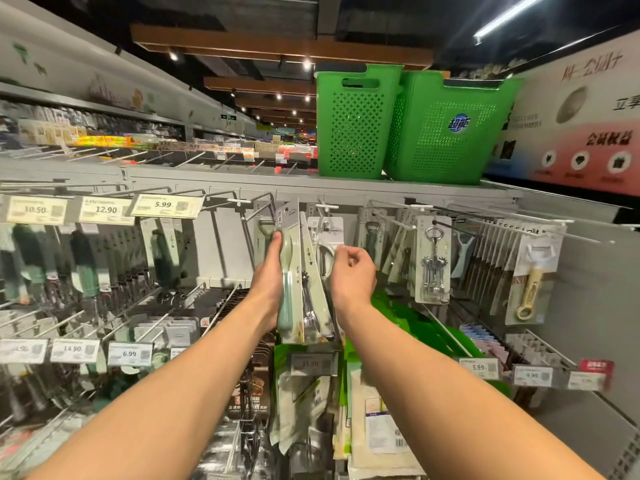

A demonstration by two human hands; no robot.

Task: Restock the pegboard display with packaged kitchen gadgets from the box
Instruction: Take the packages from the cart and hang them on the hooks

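My left hand [268, 282] grips a stack of pale green carded gadget packs [306, 271]; my right hand [351, 275], just beside, pinches a hanging white peeler card [330, 232]. A cream price tag [166, 205] reads 5.99.

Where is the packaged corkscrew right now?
Head view, right of centre: the corkscrew pack hangs on a top-row hook, right of the right hand, below the green baskets.

We count two green baskets [358, 133] on the far shelf, two hands [268, 275], and three price tags [104, 209] at far left.
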